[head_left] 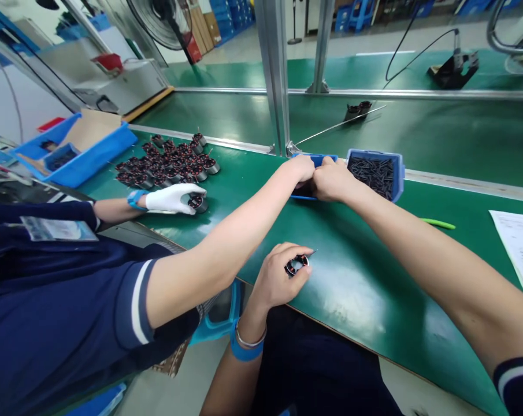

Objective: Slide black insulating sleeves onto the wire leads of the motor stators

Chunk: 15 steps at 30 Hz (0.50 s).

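Observation:
My left hand [281,274] is closed around a small round wound part [296,265] with black and reddish windings and a metal rim, held above the green bench top near its front edge. A thin wire end sticks out beside my index finger. Stretched forward, my right hand [336,180] reaches into a blue bin [315,157], its fingers curled and bent down; what they hold is hidden. Touching or almost touching it, a co-worker's bare hand [302,167] reaches into the same bin. Right of it stands a bin [399,173] of short black tubes.
A co-worker's white-gloved hand [174,199] holds another wound part [197,202] beside several grouped ones [170,162]. A blue tray [100,153] stands far left. A metal post [274,75] rises behind the bins. Right are a green strip [438,223] and paper [519,242].

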{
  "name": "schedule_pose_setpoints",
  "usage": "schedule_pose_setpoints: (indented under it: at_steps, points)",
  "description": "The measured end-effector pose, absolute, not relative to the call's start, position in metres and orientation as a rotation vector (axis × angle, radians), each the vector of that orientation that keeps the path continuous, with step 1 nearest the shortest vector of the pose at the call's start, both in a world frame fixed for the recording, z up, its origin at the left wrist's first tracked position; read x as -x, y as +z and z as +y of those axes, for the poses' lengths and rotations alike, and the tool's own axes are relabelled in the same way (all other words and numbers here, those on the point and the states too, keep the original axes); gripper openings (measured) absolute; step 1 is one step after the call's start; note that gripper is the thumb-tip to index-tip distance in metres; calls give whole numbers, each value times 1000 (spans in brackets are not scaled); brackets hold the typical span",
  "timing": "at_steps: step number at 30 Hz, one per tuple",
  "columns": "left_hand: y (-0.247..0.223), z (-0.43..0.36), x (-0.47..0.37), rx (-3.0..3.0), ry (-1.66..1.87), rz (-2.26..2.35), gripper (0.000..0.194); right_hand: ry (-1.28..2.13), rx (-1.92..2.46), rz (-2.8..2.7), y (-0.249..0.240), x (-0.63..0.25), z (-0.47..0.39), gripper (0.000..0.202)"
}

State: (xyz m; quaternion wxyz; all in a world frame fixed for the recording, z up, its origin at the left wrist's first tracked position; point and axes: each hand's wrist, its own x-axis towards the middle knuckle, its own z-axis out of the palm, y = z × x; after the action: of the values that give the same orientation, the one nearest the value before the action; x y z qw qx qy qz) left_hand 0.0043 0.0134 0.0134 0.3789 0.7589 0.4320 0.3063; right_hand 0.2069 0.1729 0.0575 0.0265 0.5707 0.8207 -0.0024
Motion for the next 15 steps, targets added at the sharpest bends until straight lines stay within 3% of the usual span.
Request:
schedule_pose_setpoints:
  at_steps: [4,10,15]
  points:
    - [7,11,-4,-1924,855,1071,29,-6,-1809,2551,58,-203,177,17]
    - [10,10,-6,-1947,821,1059,31,83,-1961,2689,63,-217,158,30]
    - [11,10,-12,-1919,817,1094,28,-396,-1794,2951,56,-227,78,17]
